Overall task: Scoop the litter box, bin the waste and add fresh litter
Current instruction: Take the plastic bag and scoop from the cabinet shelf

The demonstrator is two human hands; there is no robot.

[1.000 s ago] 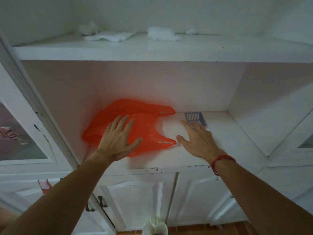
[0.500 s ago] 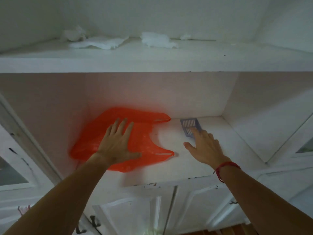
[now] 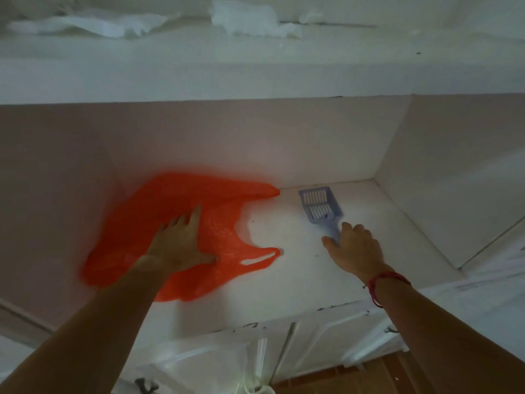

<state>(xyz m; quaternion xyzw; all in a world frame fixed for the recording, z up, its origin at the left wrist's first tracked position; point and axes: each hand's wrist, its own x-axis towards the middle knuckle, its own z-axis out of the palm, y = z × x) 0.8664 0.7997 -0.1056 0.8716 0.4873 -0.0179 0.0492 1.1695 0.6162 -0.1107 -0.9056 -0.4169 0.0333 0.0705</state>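
Observation:
An orange plastic bag (image 3: 181, 211) lies flat on the white shelf (image 3: 289, 268), toward the left and against the back wall. My left hand (image 3: 179, 245) rests on the bag, palm down with fingers stretched out. A blue slotted litter scoop (image 3: 319, 204) lies to the right of the bag, its head pointing toward the back wall. My right hand (image 3: 353, 248) covers the scoop's handle, thumb on the left side and fingers curled over it. No litter box is in view.
An upper shelf (image 3: 255, 69) overhangs the niche, with crumpled white cloths or bags (image 3: 244, 19) on it. The niche's right wall (image 3: 454, 172) stands close to the scoop. White cabinet doors (image 3: 216, 356) sit below the shelf edge, above a wooden floor (image 3: 355, 376).
My right hand has drawn back from the scoop's head to its handle and curled over it. My left hand has pressed flatter onto the orange bag. The view has moved closer.

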